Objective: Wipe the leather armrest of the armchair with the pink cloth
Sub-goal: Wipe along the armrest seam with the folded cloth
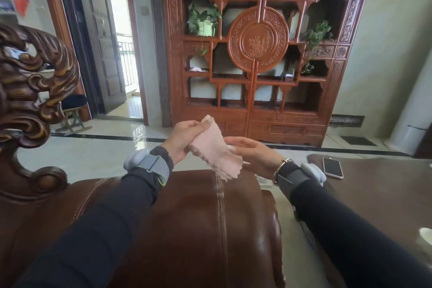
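Observation:
A pink cloth (214, 151) with a scalloped edge is held in the air above the far end of the brown leather armrest (201, 222). My left hand (184, 139) pinches its upper corner between thumb and fingers. My right hand (253, 154) lies flat under the cloth's right side, palm up, fingers extended and touching it. The cloth's lower corner hangs just above the armrest's stitched seam without resting on it.
A carved dark wooden chair back (30, 91) rises at the left. A dark table (383, 189) with a phone (332, 167) stands to the right. A tall carved red wooden cabinet (259, 54) with potted plants stands across the tiled floor; a doorway opens at the far left.

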`<state>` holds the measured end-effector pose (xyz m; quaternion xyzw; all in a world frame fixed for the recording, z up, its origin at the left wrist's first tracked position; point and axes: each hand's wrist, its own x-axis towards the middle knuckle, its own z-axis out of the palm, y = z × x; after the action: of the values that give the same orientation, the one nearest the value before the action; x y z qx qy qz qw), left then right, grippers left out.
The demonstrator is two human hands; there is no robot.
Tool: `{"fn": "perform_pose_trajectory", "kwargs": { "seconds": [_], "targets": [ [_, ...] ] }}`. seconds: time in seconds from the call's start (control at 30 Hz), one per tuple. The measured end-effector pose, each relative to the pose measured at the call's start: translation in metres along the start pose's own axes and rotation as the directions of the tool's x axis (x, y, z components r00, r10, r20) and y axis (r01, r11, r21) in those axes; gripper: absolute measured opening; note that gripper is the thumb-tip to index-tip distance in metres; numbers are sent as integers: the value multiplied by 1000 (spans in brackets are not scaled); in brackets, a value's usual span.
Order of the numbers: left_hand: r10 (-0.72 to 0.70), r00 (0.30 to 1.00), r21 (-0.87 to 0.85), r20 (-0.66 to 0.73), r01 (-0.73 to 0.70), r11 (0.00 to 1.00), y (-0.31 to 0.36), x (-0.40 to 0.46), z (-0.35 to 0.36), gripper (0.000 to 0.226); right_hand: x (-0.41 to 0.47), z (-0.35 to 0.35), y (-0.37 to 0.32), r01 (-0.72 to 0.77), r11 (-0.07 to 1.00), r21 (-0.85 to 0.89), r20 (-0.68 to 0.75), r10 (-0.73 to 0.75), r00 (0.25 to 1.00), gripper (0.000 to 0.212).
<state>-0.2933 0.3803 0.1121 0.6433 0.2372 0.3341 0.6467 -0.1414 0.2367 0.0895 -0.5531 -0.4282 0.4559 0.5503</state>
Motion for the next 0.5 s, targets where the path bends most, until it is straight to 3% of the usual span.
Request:
{"fn": "perform_pose_trajectory", "kwargs": {
  "seconds": [0.1,0.3,0.5],
  "targets": [
    [-27,1000,14,-5,27,1000,0,2,0,35,3,8,-1,0,998,-57,56,3,998,52],
    [-23,1000,25,-19,24,999,0,3,0,46,7,21,8,46,966,-254,-102,-74,992,38],
    [-45,999,-57,-5,45,997,1,4,0,43,1,19,7,51,988,-143,-44,-57,997,34]
  ]
}}
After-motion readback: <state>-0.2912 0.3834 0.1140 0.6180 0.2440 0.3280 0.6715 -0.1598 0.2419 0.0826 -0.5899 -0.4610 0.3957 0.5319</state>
